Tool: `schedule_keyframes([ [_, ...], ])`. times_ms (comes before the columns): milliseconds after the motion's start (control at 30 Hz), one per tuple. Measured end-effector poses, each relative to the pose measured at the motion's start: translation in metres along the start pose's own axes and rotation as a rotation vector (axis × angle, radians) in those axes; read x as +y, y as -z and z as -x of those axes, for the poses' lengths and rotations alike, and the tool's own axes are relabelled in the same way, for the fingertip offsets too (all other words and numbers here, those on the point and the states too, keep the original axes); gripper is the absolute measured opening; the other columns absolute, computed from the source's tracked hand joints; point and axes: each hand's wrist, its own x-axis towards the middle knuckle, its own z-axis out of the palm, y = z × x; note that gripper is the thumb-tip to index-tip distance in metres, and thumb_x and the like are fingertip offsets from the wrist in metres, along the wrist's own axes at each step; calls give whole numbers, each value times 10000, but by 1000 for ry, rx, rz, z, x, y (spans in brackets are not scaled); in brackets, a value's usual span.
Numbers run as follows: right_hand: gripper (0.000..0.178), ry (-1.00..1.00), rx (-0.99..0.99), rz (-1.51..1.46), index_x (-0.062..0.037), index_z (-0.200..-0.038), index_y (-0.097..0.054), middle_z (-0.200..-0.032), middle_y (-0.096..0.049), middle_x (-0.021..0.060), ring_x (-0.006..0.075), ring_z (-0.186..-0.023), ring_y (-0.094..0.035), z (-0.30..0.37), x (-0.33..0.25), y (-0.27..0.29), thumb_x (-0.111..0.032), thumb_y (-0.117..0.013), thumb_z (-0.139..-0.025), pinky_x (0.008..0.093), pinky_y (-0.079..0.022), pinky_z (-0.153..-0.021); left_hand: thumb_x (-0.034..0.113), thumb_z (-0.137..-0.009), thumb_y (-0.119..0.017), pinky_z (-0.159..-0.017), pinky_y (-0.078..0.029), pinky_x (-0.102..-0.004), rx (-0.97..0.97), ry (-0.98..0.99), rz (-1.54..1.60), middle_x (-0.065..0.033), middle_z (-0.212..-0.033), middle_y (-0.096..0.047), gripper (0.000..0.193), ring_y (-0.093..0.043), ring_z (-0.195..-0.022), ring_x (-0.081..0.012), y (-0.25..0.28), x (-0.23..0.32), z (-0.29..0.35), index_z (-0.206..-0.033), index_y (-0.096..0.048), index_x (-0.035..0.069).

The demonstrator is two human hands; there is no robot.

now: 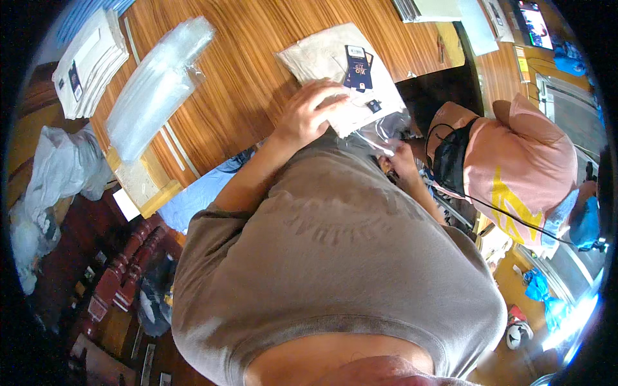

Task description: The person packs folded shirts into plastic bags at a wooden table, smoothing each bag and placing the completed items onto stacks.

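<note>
A folded off-white garment in a clear plastic bag (pixel 315 55) lies slantwise at the near edge of the wooden table. Dark hang tags (pixel 358 67) and a small black label (pixel 374 106) show on it. My left hand (pixel 312 112) rests on the bag's near left part, its fingers stretched out and slightly bent. The bag's loose transparent end (pixel 389 128) hangs past the table edge toward me. Just below that end is my right hand (pixel 404 162), its fingers curled round a small brownish thing that I cannot make out.
Clear plastic bags (pixel 158 90) lie in a stack on the table's left. Beyond them is a pile of bagged off-white garments (pixel 93 64). At right, close by, stands a person in a pink shirt (pixel 521 167). More flat packs (pixel 431 9) sit at the far edge.
</note>
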Motion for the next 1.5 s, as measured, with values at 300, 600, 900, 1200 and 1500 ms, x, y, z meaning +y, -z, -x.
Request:
schedule_keyframes([
  [300,248,954,140,95,15,-1052,-787,-911,-771,42,107,-849,-686,13,-262,-88,-214,-790,-958,269,-549,-772,289,-1084,-584,-939,-567,-347,238,347,704,-154,-1211,-740,365,-723,-1089,-251,128,-38,-115,-1255,-670,-21],
  [600,440,293,-149,-835,-21,-1343,-597,-1036,-743,83,194,-1052,-685,-92,-213,-166,-325,-691,-1039,357,-567,-858,233,-966,-659,-1122,-403,-591,168,455,-656,-204,-1431,-581,493,-525,-1348,-415,41,-74,-78,-1410,-579,33],
  [900,258,699,-152,539,-43,-1128,-749,-1164,-754,110,281,-990,-736,-71,-243,-59,-273,-688,-1028,402,-588,-870,330,-966,-619,-1235,-176,-663,-25,395,-735,-132,-1660,-379,548,-286,-1528,-474,-27,-98,-69,-1502,-568,225],
  [1200,330,1052,-183,1415,-68,-1100,-679,-1153,-657,127,351,-1201,-604,-166,-303,1,-295,-791,-888,454,-510,-1013,166,-848,-667,-1234,-264,-604,-222,167,-643,-137,-1544,-492,513,-392,-1482,-397,-18,-106,-142,-1356,-645,94],
  [1500,176,1297,-359,1360,-99,-1043,-672,-1150,-634,80,316,-1159,-607,-188,-305,31,-195,-742,-913,445,-509,-1010,300,-952,-655,-1204,-349,-559,-333,-99,-550,-32,-1625,-469,424,-406,-1503,-286,-52,-135,-147,-1337,-668,125],
])
